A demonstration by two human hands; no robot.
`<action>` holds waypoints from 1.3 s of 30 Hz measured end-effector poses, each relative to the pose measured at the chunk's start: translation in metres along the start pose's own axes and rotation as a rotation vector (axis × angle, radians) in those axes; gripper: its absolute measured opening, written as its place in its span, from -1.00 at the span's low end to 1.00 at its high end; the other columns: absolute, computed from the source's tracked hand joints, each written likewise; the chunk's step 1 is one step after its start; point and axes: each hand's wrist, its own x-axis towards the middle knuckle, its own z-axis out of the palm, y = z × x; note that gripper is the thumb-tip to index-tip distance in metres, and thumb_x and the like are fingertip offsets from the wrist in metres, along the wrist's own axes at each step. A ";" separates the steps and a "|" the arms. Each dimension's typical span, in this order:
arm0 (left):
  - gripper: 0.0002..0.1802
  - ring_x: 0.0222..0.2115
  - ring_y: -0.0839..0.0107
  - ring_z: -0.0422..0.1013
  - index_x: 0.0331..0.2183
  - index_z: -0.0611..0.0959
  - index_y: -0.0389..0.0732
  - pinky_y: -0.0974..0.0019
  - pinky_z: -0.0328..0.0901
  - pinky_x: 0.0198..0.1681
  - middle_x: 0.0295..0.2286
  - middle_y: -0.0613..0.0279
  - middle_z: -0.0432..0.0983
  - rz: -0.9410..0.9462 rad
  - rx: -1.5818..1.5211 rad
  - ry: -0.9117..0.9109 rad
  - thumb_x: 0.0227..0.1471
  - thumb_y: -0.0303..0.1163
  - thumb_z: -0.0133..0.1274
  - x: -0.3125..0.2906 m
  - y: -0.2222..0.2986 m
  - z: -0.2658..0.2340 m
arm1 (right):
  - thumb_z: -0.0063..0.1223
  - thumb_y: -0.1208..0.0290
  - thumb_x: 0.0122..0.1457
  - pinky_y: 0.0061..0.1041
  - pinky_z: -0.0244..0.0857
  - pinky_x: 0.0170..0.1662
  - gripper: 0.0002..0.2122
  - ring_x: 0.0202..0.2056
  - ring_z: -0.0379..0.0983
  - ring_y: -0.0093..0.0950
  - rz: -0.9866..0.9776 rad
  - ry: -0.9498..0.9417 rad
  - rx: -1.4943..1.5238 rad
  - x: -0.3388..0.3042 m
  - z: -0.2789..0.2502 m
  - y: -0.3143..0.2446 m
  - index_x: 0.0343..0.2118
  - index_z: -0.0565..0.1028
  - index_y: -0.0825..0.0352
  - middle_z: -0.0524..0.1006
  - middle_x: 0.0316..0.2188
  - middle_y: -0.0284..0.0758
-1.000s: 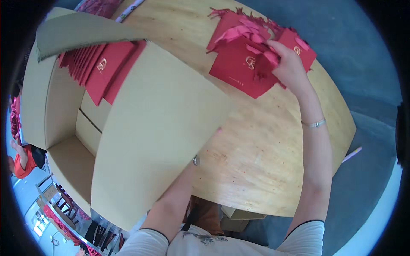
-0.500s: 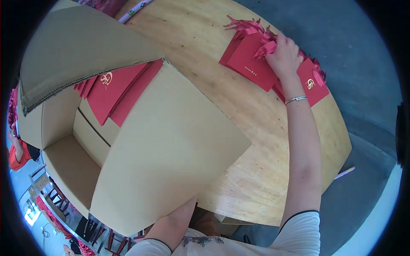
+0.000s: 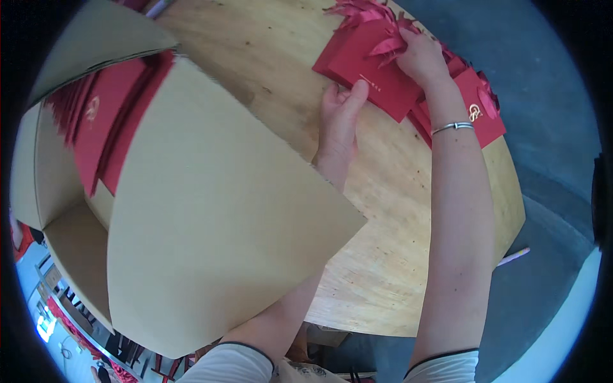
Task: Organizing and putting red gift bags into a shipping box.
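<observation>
Ribbons [image 3: 387, 48] of bags [image 3: 381, 71] pinched in right hand [image 3: 423, 57], left hand [image 3: 339, 119] newly out from behind box flap [image 3: 223, 204], spread

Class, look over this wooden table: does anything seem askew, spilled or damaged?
Slightly askew: the red bags on the wooden table overlap at different angles rather than lining up, and their pink ribbons sprawl loosely. I see no spill or tear.

One left hand [image 3: 341, 116], one right hand [image 3: 423, 60], one bracelet [image 3: 454, 126], many red bags [image 3: 386, 88]
</observation>
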 end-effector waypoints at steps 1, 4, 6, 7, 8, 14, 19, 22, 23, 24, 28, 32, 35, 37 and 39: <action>-0.53 -0.29 0.56 0.34 -0.02 0.40 -0.16 0.41 0.19 -0.12 -0.23 0.38 0.42 0.084 0.016 -0.057 0.06 -0.22 0.08 0.009 -0.001 -0.004 | -0.06 0.39 -0.01 -0.26 0.22 0.03 -0.59 -0.07 0.36 -0.14 -0.032 0.028 0.008 0.004 0.000 -0.003 -0.01 0.40 0.22 0.47 -0.16 -0.13; -0.60 -0.27 0.56 0.35 -0.03 0.43 -0.14 0.43 0.19 -0.09 -0.20 0.39 0.43 0.120 -0.069 -0.195 0.08 -0.32 0.06 0.008 -0.005 -0.006 | -0.12 0.37 -0.03 -0.24 0.17 0.08 -0.53 -0.07 0.38 -0.11 -0.066 -0.049 -0.137 0.012 -0.001 0.007 0.04 0.37 0.27 0.48 -0.16 -0.04; -0.58 -0.25 0.53 0.36 0.00 0.40 -0.15 0.41 0.19 -0.06 -0.17 0.38 0.43 0.072 0.042 -0.177 0.08 -0.34 0.04 0.002 -0.001 0.006 | -0.14 0.19 0.06 -0.25 0.11 0.14 -0.48 0.05 0.29 -0.13 -0.020 -0.097 -0.114 0.014 -0.012 0.011 0.12 0.28 0.24 0.38 0.00 -0.05; -0.58 -0.25 0.53 0.36 0.00 0.40 -0.15 0.41 0.19 -0.06 -0.17 0.38 0.43 0.088 0.071 -0.160 0.08 -0.34 0.04 0.007 0.008 -0.003 | -0.05 0.44 0.01 -0.31 0.18 0.10 -0.45 0.05 0.24 -0.08 0.174 -0.105 0.105 -0.010 -0.050 -0.038 0.15 0.21 0.22 0.32 0.03 -0.02; -0.56 -0.24 0.54 0.36 0.01 0.39 -0.16 0.40 0.21 -0.07 -0.17 0.38 0.42 0.067 0.053 -0.162 0.08 -0.37 0.04 0.012 0.004 0.004 | -0.05 0.44 0.01 -0.31 0.18 0.10 -0.45 0.05 0.24 -0.08 0.178 -0.104 0.097 -0.012 -0.049 -0.035 0.15 0.21 0.22 0.32 0.03 -0.02; -0.48 -0.20 0.43 0.37 0.05 0.33 -0.27 0.33 0.26 -0.08 -0.10 0.25 0.38 0.267 0.255 -0.237 0.02 -0.49 0.04 0.018 -0.026 0.012 | -0.13 0.62 -0.02 -0.29 0.21 0.06 -0.53 -0.02 0.29 -0.07 0.105 0.413 0.182 -0.010 -0.010 0.003 0.05 0.28 0.40 0.36 -0.02 0.00; -0.44 -0.10 0.12 0.34 0.03 0.33 -0.35 0.23 0.23 0.00 -0.06 -0.04 0.33 0.838 1.094 -0.100 -0.07 -0.59 0.00 -0.024 -0.047 -0.039 | -0.07 0.60 -0.01 -0.30 0.20 0.07 -0.58 0.00 0.28 -0.11 0.175 0.651 0.208 -0.023 -0.004 -0.020 0.00 0.33 0.41 0.35 -0.02 -0.04; -0.44 -0.04 -0.03 0.28 0.01 0.36 -0.34 0.14 0.20 0.04 -0.06 -0.12 0.31 1.118 1.261 -0.061 -0.13 -0.62 -0.03 -0.038 -0.053 -0.050 | -0.08 0.57 0.00 -0.32 0.18 0.09 -0.60 0.03 0.26 -0.13 0.134 0.673 0.326 -0.030 -0.007 -0.010 -0.01 0.34 0.43 0.34 0.01 -0.05; -0.46 -0.03 -0.06 0.26 -0.01 0.38 -0.33 0.10 0.18 0.06 -0.07 -0.11 0.33 1.112 1.319 -0.060 -0.13 -0.62 -0.03 -0.039 -0.054 -0.047 | -0.10 0.57 0.01 -0.33 0.17 0.10 -0.60 0.04 0.25 -0.13 0.092 0.703 0.363 -0.030 -0.009 -0.011 -0.01 0.33 0.43 0.33 0.02 -0.05; -0.48 -0.02 -0.09 0.24 -0.03 0.40 -0.33 0.06 0.16 0.07 -0.08 -0.11 0.34 1.106 1.377 -0.058 -0.13 -0.61 -0.03 -0.039 -0.053 -0.044 | -0.10 0.57 0.01 -0.33 0.17 0.10 -0.60 0.04 0.25 -0.13 0.090 0.707 0.368 -0.032 -0.010 -0.012 -0.01 0.33 0.43 0.33 0.02 -0.05; -0.55 -0.01 -0.10 0.23 -0.09 0.46 -0.31 0.03 0.16 0.07 -0.11 -0.09 0.37 1.098 1.426 -0.098 -0.13 -0.60 -0.02 -0.040 -0.049 -0.047 | -0.12 0.55 0.03 -0.28 0.15 0.10 -0.57 0.04 0.24 -0.07 -0.035 0.704 0.314 -0.041 -0.011 -0.019 0.03 0.31 0.41 0.30 0.04 0.01; -0.61 -0.01 -0.11 0.23 -0.15 0.50 -0.29 0.02 0.16 0.07 -0.13 -0.06 0.39 1.088 1.452 -0.102 -0.14 -0.59 -0.01 -0.039 -0.050 -0.047 | -0.11 0.29 0.13 -0.24 0.04 0.16 -0.53 0.13 0.13 -0.08 -0.051 0.562 0.218 -0.039 -0.012 -0.035 0.09 0.25 0.38 0.23 0.10 0.02; -0.61 -0.01 -0.12 0.22 -0.15 0.50 -0.28 0.01 0.15 0.07 -0.13 -0.05 0.39 1.070 1.482 -0.102 -0.15 -0.59 0.00 -0.040 -0.049 -0.046 | -0.16 0.05 0.17 -0.22 -0.06 0.20 -0.43 0.21 0.01 -0.14 0.029 0.435 0.215 -0.025 -0.009 -0.033 0.14 0.19 0.35 0.15 0.17 -0.02; -0.60 -0.01 -0.12 0.22 -0.15 0.50 -0.28 0.01 0.15 0.08 -0.13 -0.04 0.39 1.052 1.499 -0.099 -0.15 -0.58 0.00 -0.040 -0.047 -0.045 | -0.14 0.07 0.17 -0.24 -0.06 0.20 -0.44 0.22 -0.01 -0.16 0.116 0.212 0.261 -0.010 -0.009 -0.032 0.14 0.19 0.35 0.14 0.18 -0.06; -0.59 0.00 -0.13 0.21 -0.15 0.50 -0.28 0.01 0.14 0.08 -0.12 -0.03 0.38 1.042 1.489 -0.097 -0.16 -0.57 0.01 -0.040 -0.050 -0.040 | -0.12 0.05 0.15 -0.17 -0.01 0.16 -0.44 0.20 0.04 -0.20 0.103 0.238 0.256 0.007 0.008 -0.015 0.13 0.22 0.34 0.17 0.17 -0.09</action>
